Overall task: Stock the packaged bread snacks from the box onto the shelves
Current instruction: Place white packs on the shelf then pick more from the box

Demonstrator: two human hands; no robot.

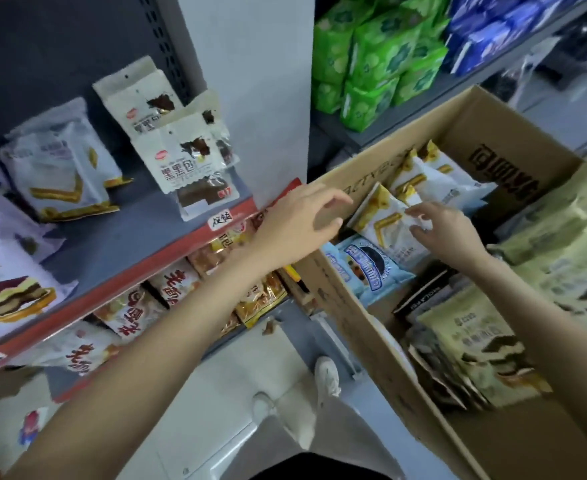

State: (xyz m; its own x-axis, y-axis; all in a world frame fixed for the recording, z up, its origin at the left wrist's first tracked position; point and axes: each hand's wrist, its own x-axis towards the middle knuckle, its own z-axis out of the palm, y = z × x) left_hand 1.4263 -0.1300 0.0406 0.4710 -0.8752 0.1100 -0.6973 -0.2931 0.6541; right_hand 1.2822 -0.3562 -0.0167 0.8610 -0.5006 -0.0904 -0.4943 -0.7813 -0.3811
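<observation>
Hands [371, 223] over snack-filled box [465, 112]

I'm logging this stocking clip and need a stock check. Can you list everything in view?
cardboard box: one, brown, open, right of the shelves
white-and-gold packets: several in the box, two on the upper shelf
blue packet: one, in the box
pale green packets: several, box's near end
white-and-brown packets: a few, upper shelf
orange packets: several, lower shelf
green packs: many, far shelf
left hand: open, over the box edge
right hand: pinches a white-and-gold packet
</observation>
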